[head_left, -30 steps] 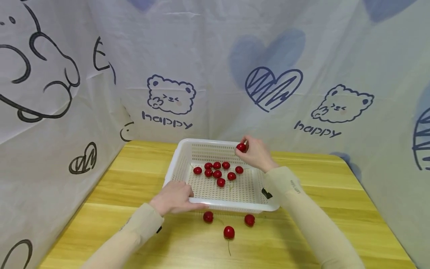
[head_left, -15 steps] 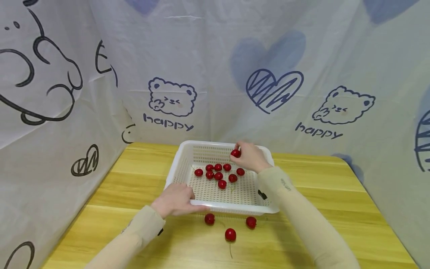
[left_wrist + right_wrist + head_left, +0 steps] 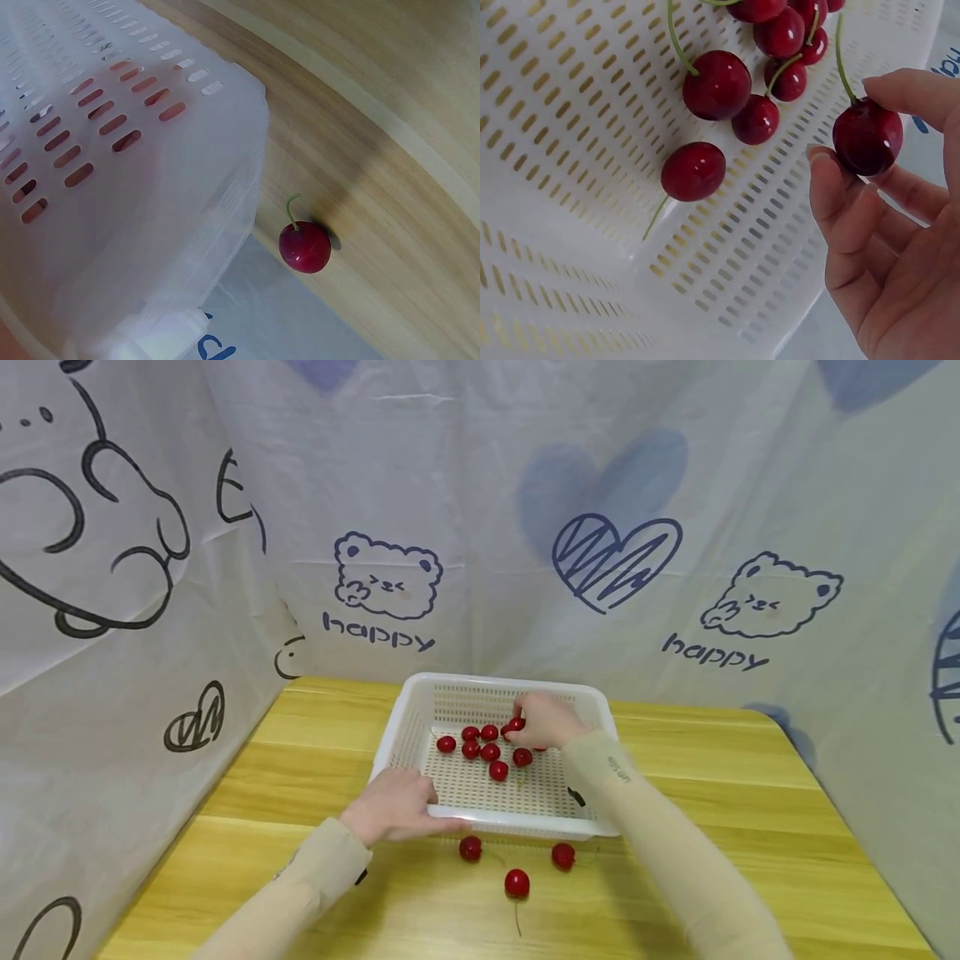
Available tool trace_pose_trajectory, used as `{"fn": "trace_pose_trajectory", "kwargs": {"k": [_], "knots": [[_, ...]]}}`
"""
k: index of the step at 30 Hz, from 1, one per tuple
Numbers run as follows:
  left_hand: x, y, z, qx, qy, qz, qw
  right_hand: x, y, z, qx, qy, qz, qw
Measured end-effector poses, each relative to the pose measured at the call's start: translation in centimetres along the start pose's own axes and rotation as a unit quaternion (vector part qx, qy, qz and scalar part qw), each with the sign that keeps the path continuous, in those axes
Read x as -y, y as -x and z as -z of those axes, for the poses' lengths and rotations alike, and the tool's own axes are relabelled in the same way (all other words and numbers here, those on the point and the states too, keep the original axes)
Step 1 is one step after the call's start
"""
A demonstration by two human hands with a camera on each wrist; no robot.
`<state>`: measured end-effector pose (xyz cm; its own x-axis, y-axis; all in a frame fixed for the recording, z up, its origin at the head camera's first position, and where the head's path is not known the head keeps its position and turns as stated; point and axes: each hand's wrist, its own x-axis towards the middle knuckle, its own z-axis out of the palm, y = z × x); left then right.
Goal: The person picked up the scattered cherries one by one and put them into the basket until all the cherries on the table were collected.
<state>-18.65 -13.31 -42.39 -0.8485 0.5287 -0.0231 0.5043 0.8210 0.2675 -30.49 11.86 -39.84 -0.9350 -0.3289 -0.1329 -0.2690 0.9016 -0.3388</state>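
A white perforated plastic basket (image 3: pixel 525 823) stands on the table, with several red cherries (image 3: pixel 490 752) on its floor. My left hand (image 3: pixel 392 803) grips the basket's near left corner, the thumb lying along the front rim. Through the slots of the basket wall (image 3: pixel 172 187), reddish patches show in the left wrist view. Low inside the basket, my right hand (image 3: pixel 549 720) pinches a stemmed cherry (image 3: pixel 868 136) between thumb and fingers. It hangs just beside the other cherries, and the hand hides part of one to the right.
Three loose cherries lie in front of the basket: one on the left (image 3: pixel 470 848), a middle one (image 3: pixel 517 883) nearest me, and one on the right (image 3: pixel 563 857). The wooden table (image 3: pixel 720 793) is bounded by a printed white cloth (image 3: pixel 487 527) behind and at the left.
My right hand has moved left and down from the basket's far rim into the basket, still pinching the cherry. My left hand stays on the corner.
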Motion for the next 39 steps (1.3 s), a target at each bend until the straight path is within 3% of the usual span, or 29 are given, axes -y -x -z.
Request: {"fn": "trace_pose_trajectory", "kwargs": {"k": [5, 18, 27, 39], "knots": [[0.0, 0.0, 0.1, 0.002, -0.005, 0.004, 1.0, 0.2, -0.4, -0.8, 0.006, 0.066, 0.016, 0.9977], [0.0, -0.1, 0.3, 0.002, -0.008, 0.001, 1.0, 0.9, -0.6, -1.8, 0.031, 0.109, 0.044, 0.9926], [0.1, 0.0, 0.0, -0.005, -0.015, 0.0, 0.9999, 1.3, -0.8, -2.5, 0.042, 0.086, 0.029, 0.9949], [0.1, -0.1, -0.1, -0.004, -0.012, 0.002, 0.9999, 1.5, -1.2, -2.9, 0.046, 0.098, 0.046, 0.9931]]}}
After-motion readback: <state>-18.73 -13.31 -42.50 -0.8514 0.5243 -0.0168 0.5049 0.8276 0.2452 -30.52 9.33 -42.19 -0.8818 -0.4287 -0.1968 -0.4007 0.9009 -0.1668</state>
